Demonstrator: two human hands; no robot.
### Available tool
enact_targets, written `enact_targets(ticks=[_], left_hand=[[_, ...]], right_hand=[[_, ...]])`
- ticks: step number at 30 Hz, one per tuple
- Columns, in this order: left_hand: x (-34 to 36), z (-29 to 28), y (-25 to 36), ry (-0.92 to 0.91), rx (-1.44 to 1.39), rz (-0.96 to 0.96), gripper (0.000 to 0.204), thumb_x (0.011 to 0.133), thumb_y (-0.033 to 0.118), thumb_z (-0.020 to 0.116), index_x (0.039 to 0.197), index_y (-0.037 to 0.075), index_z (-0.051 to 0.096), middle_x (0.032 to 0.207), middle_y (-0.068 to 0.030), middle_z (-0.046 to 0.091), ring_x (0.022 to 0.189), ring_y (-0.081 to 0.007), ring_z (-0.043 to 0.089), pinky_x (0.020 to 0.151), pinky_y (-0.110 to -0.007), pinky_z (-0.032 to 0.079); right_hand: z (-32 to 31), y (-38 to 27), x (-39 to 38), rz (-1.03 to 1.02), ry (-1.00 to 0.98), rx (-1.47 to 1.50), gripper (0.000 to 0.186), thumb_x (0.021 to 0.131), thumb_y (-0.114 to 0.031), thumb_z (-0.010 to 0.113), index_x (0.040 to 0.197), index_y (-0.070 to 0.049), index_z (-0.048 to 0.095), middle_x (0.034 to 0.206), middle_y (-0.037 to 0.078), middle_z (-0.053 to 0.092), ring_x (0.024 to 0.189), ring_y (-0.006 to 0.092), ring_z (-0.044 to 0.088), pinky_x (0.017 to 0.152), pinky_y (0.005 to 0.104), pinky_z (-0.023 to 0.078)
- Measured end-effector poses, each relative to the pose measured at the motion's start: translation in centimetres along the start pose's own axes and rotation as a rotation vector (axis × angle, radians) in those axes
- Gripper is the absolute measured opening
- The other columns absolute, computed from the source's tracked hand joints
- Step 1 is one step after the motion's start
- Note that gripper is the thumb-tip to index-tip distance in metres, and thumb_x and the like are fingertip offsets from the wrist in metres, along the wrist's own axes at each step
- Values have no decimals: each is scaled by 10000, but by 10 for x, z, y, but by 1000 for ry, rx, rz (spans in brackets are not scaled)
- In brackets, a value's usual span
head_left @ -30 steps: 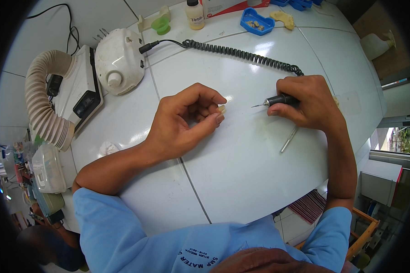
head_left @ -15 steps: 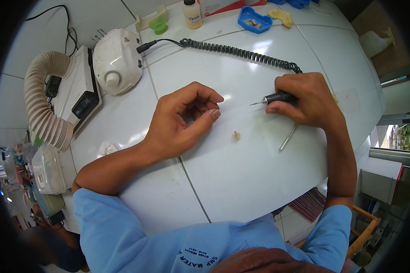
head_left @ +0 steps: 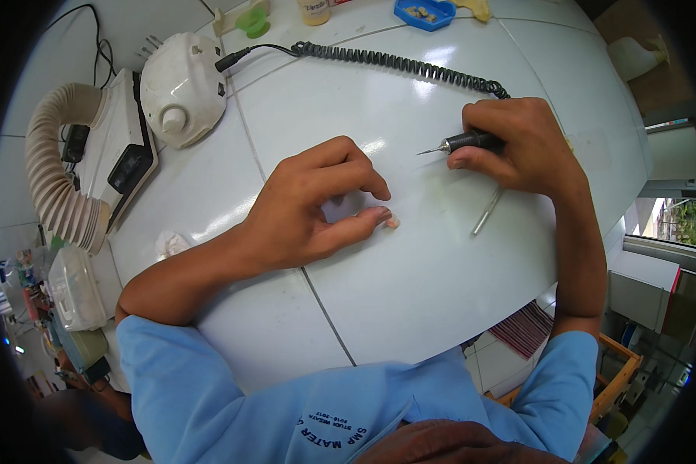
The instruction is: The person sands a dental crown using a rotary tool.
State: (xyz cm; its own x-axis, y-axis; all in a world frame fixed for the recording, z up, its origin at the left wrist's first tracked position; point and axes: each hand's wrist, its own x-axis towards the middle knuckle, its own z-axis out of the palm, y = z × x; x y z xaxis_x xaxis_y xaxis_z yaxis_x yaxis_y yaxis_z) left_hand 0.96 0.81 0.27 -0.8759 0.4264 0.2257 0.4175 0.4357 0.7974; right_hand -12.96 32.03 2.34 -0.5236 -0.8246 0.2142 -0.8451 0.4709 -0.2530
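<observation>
My left hand [head_left: 309, 209] rests over the white table [head_left: 417, 301] with fingers apart and curved. Its thumb tip is at a small pinkish-cream piece [head_left: 392, 223] lying on the surface; whether it touches is unclear. My right hand [head_left: 526, 151] grips a black rotary handpiece [head_left: 472, 141], its fine bur pointing left toward my left hand. The coiled cord [head_left: 394, 60] runs from the handpiece area to a white control unit [head_left: 184, 93]. A thin silvery rod [head_left: 487, 211] lies below my right hand.
At left are a suction device with ribbed hose [head_left: 62, 162], crumpled tissue [head_left: 172, 243] and a clear plastic box [head_left: 77, 290]. Along the back are a green cup [head_left: 252, 23], bottle [head_left: 315, 9], blue tray [head_left: 424, 14] and yellow cast [head_left: 475, 8]. Another person [head_left: 93, 421] is at lower left.
The small piece left my left fingertips and dropped onto the table; my left hand then moved down toward it. My right hand with the handpiece shifted slightly upward in the picture.
</observation>
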Motion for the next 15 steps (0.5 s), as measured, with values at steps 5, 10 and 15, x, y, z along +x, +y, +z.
enact_targets(ticks=[5,10,15], left_hand=[[-2,0,-5,-20,-15,4,132,976,-1,812,1105,25,807,1069,-75,705,880,-164,688,745,-291,538],[3,-5,5,89,-100,-167,147,1061,1,747,1207,-7,760,1080,-46,697,908,-106,656,815,-262,523],[16,-33,29,431,-139,12,204,1148,102,685,1298,-33,712,1140,-46,672,940,-84,573,789,-243,453]], right_hand=[[1,-1,1,2,-3,4,563,939,-634,863,853,-102,700,700,99,669,649,356,643,620,460,459],[-1,-2,0,63,-54,-15,587,981,-686,802,857,-120,711,689,89,669,676,343,669,633,456,469],[8,1,-1,66,3,-13,682,993,-790,724,813,-132,708,678,86,670,715,349,709,641,471,508]])
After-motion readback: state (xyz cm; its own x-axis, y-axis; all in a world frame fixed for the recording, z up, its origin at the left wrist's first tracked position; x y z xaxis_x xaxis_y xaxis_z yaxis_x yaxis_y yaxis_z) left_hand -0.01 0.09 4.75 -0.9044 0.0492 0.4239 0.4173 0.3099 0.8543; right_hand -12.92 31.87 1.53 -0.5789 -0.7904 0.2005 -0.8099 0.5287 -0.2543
